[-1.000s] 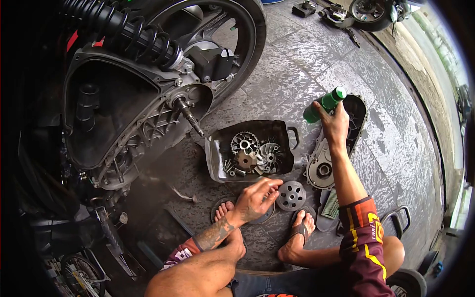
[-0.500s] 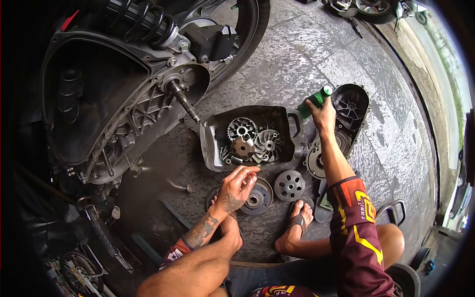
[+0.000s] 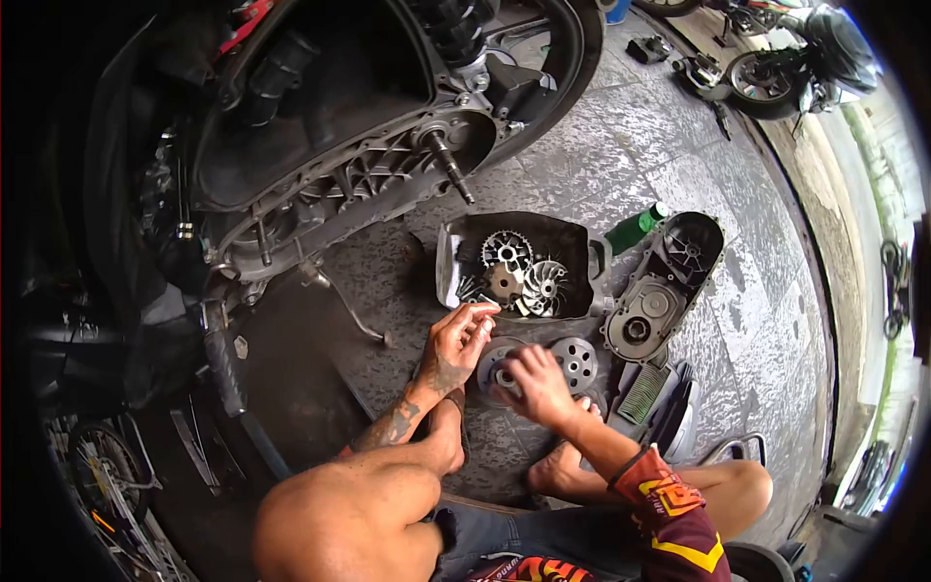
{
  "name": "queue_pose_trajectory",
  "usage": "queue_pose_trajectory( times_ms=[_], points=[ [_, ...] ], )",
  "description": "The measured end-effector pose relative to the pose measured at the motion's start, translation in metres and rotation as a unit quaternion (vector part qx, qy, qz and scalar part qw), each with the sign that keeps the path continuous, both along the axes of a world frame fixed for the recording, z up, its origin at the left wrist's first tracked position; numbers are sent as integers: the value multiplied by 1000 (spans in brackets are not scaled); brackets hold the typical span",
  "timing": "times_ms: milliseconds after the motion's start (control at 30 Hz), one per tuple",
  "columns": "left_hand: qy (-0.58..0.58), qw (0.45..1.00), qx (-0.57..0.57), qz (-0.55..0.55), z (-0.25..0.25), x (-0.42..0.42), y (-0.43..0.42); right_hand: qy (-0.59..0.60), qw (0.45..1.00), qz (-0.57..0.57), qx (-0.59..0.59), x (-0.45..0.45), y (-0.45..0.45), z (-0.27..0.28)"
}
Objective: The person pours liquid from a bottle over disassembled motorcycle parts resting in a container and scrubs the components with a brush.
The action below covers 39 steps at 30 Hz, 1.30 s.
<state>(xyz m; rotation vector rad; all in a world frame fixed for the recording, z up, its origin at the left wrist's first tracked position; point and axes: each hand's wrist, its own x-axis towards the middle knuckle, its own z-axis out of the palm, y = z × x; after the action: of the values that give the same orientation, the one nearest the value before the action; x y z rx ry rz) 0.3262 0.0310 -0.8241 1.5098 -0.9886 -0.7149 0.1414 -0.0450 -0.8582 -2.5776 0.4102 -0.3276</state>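
Note:
My left hand [image 3: 454, 341] is closed, fingertips and thumb drawn together by the near edge of a black tub [image 3: 572, 312]. What they hold, if anything, is hidden. My right hand [image 3: 538, 390] is smeared by motion above a round metal pulley [image 3: 493, 367], which it partly covers; its grip cannot be made out. Beside it lies a clutch bell with round holes [image 3: 579, 364]. Inside the tub are a toothed disc [image 3: 505, 249], a finned fan pulley [image 3: 545, 282], a brownish metal plate [image 3: 503, 284] and small loose parts. A green bottle [image 3: 632, 231] is right of the tub.
A scooter's opened engine case [image 3: 359, 184] with a bare splined shaft [image 3: 448, 167] fills the upper left, near a wheel [image 3: 585, 58]. A crankcase cover [image 3: 645, 301] lies right of the tub, an air filter [image 3: 641, 396] below it. Another motorcycle [image 3: 766, 82] stands behind.
My right hand has let go of the green bottle and come back to the pulley. The bottle stays beside the crankcase cover. The camera view has shifted; my left hand remains closed near the tub.

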Motion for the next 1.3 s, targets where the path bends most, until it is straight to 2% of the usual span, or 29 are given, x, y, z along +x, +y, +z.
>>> queue_pose_trajectory(
  times_ms=[100, 233, 333, 467, 633, 767, 1000, 1200, 1267, 1300],
  points=[
    [19, 999, 0, 27, 4, 6, 13, 142, 988, -52, -22, 9, 41, -7],
    [28, 998, -22, 58, 2, 16, 22, 259, 960, -90, -50, 22, 44, -25],
    [36, 998, -12, 59, 5, 26, 39, 262, 963, -68, -15, 24, 36, -22],
    [60, 994, -48, 72, -7, 32, 52, 232, 971, -60, -27, 22, 37, -19],
    [61, 996, -20, 64, -4, 34, 55, 220, 971, -42, -79, 18, 37, -20],
    [48, 997, -20, 60, 8, 34, 60, 233, 970, -57, -31, 19, 35, -11],
    [69, 994, -28, 82, -8, 37, 57, 217, 970, -106, 33, 15, 27, 0],
    [88, 994, -17, 65, -16, 34, 55, 233, 966, -97, -54, 15, 37, -15],
    [90, 994, -18, 53, -17, 35, 57, 252, 960, -63, -99, 15, 40, -22],
    [87, 994, -22, 58, -16, 36, 58, 256, 961, -68, -82, 15, 40, -19]
  ],
)
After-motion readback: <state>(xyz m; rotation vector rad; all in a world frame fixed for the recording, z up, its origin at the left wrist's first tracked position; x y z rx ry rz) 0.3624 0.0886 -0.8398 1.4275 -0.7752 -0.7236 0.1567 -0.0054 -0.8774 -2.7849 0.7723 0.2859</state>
